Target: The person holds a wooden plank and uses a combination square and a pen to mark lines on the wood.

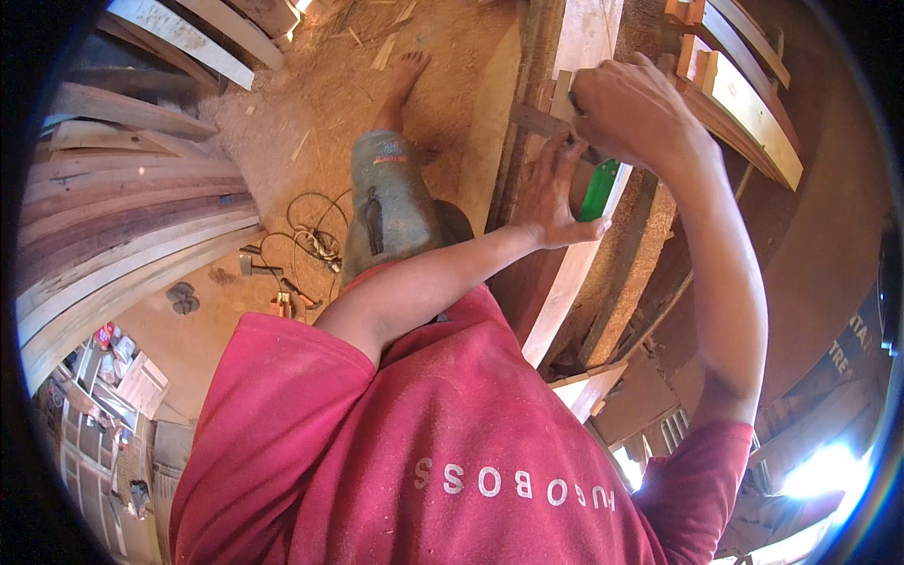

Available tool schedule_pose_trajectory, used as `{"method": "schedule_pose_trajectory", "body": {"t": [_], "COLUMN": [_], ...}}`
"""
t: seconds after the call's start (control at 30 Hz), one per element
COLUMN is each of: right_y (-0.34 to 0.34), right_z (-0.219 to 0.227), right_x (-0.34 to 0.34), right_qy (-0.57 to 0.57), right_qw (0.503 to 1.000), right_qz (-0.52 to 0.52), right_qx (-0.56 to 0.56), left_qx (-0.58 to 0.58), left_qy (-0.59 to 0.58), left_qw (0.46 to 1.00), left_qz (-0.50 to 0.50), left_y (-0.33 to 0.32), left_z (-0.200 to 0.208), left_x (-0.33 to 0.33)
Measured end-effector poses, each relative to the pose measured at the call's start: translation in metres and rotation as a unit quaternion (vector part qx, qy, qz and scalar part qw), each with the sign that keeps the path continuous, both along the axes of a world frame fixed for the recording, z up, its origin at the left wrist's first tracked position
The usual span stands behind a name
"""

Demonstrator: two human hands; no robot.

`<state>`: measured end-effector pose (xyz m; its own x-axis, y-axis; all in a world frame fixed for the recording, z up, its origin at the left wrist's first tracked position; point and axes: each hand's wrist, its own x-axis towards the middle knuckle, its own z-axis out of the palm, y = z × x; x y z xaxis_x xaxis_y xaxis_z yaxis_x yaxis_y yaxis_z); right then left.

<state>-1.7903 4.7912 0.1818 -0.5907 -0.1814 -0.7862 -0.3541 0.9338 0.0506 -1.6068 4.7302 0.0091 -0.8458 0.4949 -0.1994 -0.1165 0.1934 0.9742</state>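
Note:
My left hand [549, 198] lies across a long pale wooden plank [549, 318], its fingers stretched forward and its thumb apart. The thumb tip is by the lower end of a flat green piece [599, 191], whose upper part goes out of sight under my right hand. My right hand [636, 111] is closed in a fist just beyond the left fingertips, over the plank. What it grips is hidden. A short brown wooden block [539, 121] crosses the plank's left edge beside both hands.
Stacked curved boards [141, 212] fill the left side. A hammer [259, 266] and coiled cable [315, 240] lie on the sawdust-strewn floor [282, 89]. More cut wooden pieces [744, 104] stand at the right. A sawdust-covered beam [633, 282] runs beside the plank.

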Motion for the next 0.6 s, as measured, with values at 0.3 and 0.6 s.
{"method": "schedule_pose_trajectory", "body": {"t": [0.3, 0.6], "right_y": [0.072, 0.043], "right_z": [0.037, -0.018], "right_x": [0.080, 0.161], "right_qy": [0.321, 0.163], "right_qw": [0.922, 0.833], "right_qz": [-0.173, -0.501], "right_qx": [-0.127, -0.170], "left_qx": [0.005, 0.011], "left_qy": [-0.006, 0.007], "left_qw": [1.000, 1.000], "left_qz": [0.002, 0.010], "left_y": [-0.003, -0.006], "left_z": [0.003, 0.009], "left_x": [-0.004, -0.007]}}
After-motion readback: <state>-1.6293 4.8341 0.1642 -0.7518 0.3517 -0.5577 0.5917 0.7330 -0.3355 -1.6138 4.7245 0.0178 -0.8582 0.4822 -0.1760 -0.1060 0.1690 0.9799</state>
